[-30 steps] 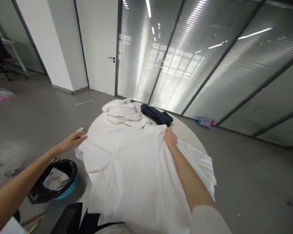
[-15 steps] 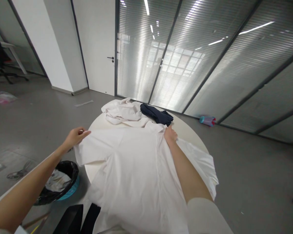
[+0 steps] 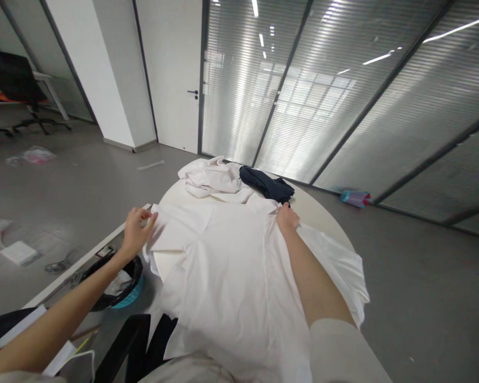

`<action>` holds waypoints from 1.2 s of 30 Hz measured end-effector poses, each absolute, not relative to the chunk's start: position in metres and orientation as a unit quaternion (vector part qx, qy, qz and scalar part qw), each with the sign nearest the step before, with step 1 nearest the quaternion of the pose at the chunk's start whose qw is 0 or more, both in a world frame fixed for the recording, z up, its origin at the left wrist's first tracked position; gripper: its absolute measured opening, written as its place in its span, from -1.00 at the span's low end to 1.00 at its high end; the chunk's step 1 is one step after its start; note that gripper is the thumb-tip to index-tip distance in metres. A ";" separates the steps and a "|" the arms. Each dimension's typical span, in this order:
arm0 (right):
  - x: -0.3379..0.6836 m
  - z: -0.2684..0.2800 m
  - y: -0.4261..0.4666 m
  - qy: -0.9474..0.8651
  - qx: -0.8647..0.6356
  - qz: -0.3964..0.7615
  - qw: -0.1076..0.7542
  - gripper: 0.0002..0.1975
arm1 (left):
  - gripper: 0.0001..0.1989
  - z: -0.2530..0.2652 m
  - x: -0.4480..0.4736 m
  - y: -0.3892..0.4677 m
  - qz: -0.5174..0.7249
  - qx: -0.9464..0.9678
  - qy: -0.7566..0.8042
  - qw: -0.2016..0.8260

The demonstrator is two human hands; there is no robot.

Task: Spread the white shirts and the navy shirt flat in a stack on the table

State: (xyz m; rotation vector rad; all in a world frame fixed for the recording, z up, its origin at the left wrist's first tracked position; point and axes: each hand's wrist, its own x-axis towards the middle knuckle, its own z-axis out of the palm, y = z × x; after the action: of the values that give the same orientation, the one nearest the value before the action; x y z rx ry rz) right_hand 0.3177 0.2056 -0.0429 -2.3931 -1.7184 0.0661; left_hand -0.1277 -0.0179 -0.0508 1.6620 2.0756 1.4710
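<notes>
White shirt (image 3: 231, 250) lies spread on the round tabletop (image 3: 323, 221), ctr of the frame, its lower end running down to btm edge nr the person. R hand (image 3: 288, 217), just right of ctr, has its fingers closed on the shirt by the collar. L hand (image 3: 139, 231), left of ctr, is up at the sleeve end, thumb & fingers bent w/ a narrow gap; can't tell if they pinch any cloth. More white cloth (image 3: 341, 263) hangs over the tabletop's right edge, partly behind the R arm; can't tell if it's the same pc.

Far side of the tabletop, upper ctr: crumpled pale cloth (image 3: 211, 178) & a folded dark garment (image 3: 266, 183) side by side, latter just beyond R hand. Bin (image 3: 130, 295) w/ black liner on the floor, lower left, partly behind L forearm.
</notes>
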 end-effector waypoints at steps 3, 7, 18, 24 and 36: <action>0.316 -0.039 0.202 -0.590 -0.802 0.014 0.097 -0.63 | -0.68 -0.105 -0.092 -0.081 0.547 0.535 0.634 0.110; 0.317 -0.021 0.191 -0.594 -0.796 0.003 0.115 -0.56 | -0.73 -0.165 -0.052 -0.157 0.594 0.470 0.634 0.157; 0.242 0.006 -0.063 -0.938 -0.306 0.107 0.122 -0.83 | -0.41 -0.178 -0.017 -0.192 0.580 0.450 0.625 0.266; 0.183 -0.041 -0.169 -0.946 -0.307 -0.027 0.100 -0.58 | -0.61 -0.134 -0.030 -0.170 0.560 0.506 0.627 0.194; 0.176 -0.055 -0.142 -0.962 -0.195 -0.009 0.192 -0.89 | -0.55 -0.183 -0.052 -0.169 0.364 0.591 0.535 0.482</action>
State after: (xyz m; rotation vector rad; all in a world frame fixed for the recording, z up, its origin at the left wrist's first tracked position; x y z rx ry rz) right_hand 0.1760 -0.1417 -0.0545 -0.5479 -2.7006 -0.0260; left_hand -0.0522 -0.1690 -0.1829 1.4399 1.3029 0.8884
